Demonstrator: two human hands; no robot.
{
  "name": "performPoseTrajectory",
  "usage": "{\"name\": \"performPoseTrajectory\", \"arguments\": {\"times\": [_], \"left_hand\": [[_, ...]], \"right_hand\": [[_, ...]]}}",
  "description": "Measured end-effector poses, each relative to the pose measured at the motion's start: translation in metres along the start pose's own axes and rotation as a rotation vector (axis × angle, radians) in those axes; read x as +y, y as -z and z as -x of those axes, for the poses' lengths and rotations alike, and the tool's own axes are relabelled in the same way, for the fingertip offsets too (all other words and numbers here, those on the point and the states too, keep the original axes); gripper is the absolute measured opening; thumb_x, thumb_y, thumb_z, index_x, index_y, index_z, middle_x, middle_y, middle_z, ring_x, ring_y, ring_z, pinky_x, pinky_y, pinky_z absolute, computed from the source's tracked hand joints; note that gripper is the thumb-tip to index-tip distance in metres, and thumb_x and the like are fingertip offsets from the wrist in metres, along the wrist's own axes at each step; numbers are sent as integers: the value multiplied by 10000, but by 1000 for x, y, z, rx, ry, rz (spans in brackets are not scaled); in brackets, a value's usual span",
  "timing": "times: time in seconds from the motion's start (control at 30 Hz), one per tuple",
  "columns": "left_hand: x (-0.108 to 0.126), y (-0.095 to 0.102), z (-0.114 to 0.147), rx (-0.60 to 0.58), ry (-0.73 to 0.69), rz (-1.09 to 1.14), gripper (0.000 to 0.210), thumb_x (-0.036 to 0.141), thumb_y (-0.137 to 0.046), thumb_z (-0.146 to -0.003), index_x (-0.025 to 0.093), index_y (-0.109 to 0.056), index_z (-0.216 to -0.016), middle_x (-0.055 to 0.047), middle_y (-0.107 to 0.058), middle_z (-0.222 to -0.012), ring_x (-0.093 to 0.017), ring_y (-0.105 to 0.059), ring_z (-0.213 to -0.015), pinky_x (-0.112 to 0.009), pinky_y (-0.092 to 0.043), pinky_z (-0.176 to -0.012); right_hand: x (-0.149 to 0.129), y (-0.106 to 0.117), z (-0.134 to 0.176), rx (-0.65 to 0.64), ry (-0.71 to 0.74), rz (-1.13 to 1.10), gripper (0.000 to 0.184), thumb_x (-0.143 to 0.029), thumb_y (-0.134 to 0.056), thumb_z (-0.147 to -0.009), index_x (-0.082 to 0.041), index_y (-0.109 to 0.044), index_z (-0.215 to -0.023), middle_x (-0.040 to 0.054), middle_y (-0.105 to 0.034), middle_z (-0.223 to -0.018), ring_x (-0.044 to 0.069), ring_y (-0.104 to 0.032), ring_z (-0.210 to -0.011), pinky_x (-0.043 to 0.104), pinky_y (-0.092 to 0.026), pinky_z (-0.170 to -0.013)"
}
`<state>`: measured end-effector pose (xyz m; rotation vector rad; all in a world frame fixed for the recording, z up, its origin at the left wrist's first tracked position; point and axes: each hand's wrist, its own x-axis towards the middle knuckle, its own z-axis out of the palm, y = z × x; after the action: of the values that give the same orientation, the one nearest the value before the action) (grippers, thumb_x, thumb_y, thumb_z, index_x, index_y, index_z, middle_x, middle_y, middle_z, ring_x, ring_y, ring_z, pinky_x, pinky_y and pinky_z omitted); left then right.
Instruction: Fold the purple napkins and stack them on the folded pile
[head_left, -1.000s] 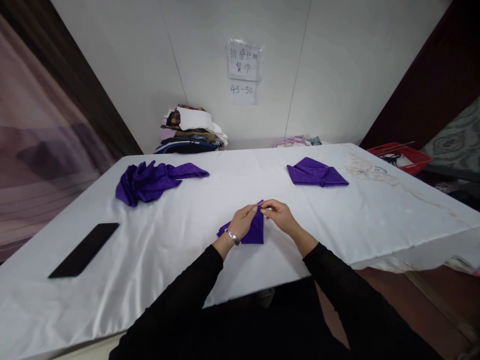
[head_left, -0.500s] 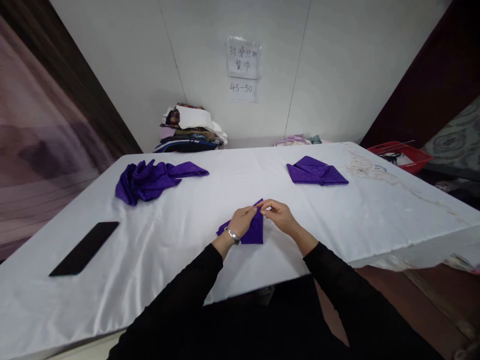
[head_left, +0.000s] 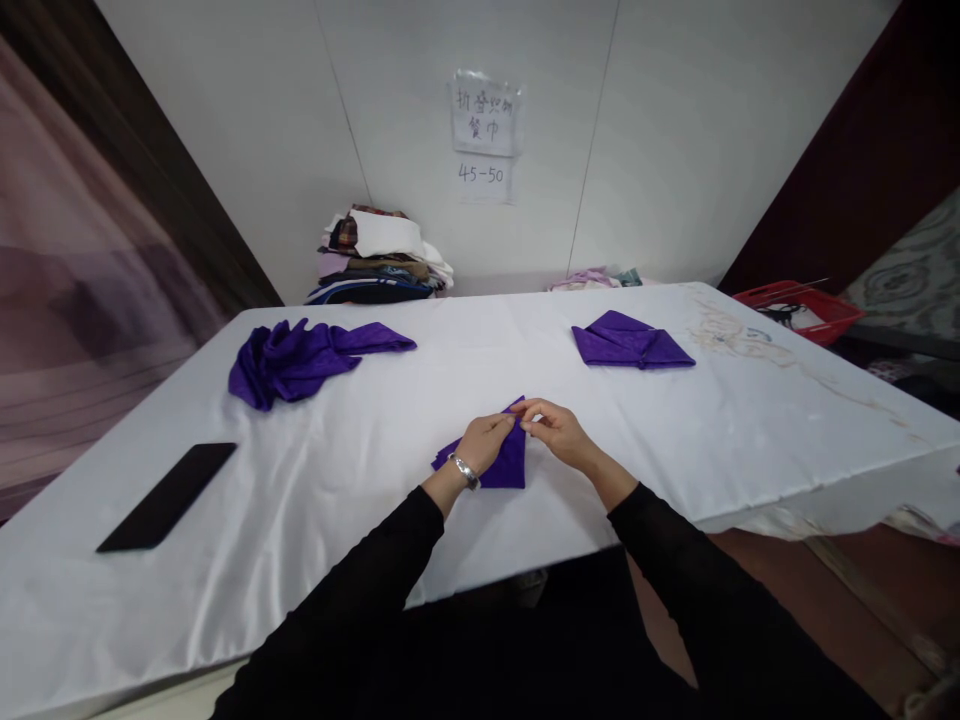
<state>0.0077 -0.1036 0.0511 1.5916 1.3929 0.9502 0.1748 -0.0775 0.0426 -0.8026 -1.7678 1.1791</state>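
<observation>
Right hand (head_left: 551,428): thumb and index finger pinched on the upper corner of a folded purple napkin (head_left: 508,465). Left hand (head_left: 484,443) lies over the napkin, thumb and index clamped at the same corner; its other fingertips I can't make out. Two grips side by side, probably so the layers don't slip while that corner gets worked; the left palm likely doubles as a weight. Napkin sits by the near edge of the white-draped table (head_left: 360,520), about mid-length, easy reach for both arms.

Further out: a folded purple napkin (head_left: 634,345) lies flat towards the far right corner, apart from the hands, presumably parked out of the working spot. Crumpled purple cloth (head_left: 289,370) is near the far left corner, loose, no visible care in placing. Black flat panel (head_left: 169,497) lies along the left edge, purpose unclear. Stacked clothes (head_left: 382,260) sit just past the far edge.
</observation>
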Motion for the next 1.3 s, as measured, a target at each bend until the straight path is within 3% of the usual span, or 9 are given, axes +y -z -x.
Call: {"name": "performPoseTrajectory", "arguments": {"times": [0.33, 0.57, 0.87, 1.13, 1.3], "left_hand": [[3, 3, 1, 6, -8, -62, 389, 442, -428, -805, 187, -713, -873, -20, -713, -850, -207, -619, -862, -315, -455, -827], [2, 3, 2, 40, 8, -119, 384, 421, -397, -813, 189, -700, -770, -19, -684, -753, -197, -604, -769, -311, -451, -765], [2, 5, 5, -126, -30, -49, 326, 391, -414, -798, 174, -633, -692, 36, -548, -606, -131, -466, -604, -257, -380, -586], [3, 3, 8, -110, -121, 9, 350, 465, -499, -808, 173, -590, -638, 31, -561, -626, -124, -487, -615, -250, -406, -609], [4, 1, 10, -58, -163, 40, 311, 413, -495, -826, 177, -643, -688, -10, -690, -845, -158, -597, -770, -272, -461, -739]], "right_hand": [[2, -3, 2, 51, 122, 157, 92, -275, -551, -824, -211, -574, -761, 66, -638, -1078, 186, -588, -968, 298, -456, -714], [0, -3, 6, 77, 251, 317, 89, -229, -505, -853, -223, -576, -800, 68, -641, -1070, 186, -573, -996, 303, -463, -727], [-4, -4, 5, 61, 100, 160, 80, -243, -535, -827, -211, -576, -766, 59, -639, -1079, 184, -577, -995, 298, -453, -739], [0, -6, 2, 77, -9, -8, 89, -291, -577, -799, -210, -593, -766, 48, -637, -1072, 174, -592, -918, 294, -466, -709], [0, -15, 9, 240, -95, -102, 166, -365, -614, -768, -211, -626, -828, 53, -652, -1017, 170, -598, -829, 286, -485, -639]]}}
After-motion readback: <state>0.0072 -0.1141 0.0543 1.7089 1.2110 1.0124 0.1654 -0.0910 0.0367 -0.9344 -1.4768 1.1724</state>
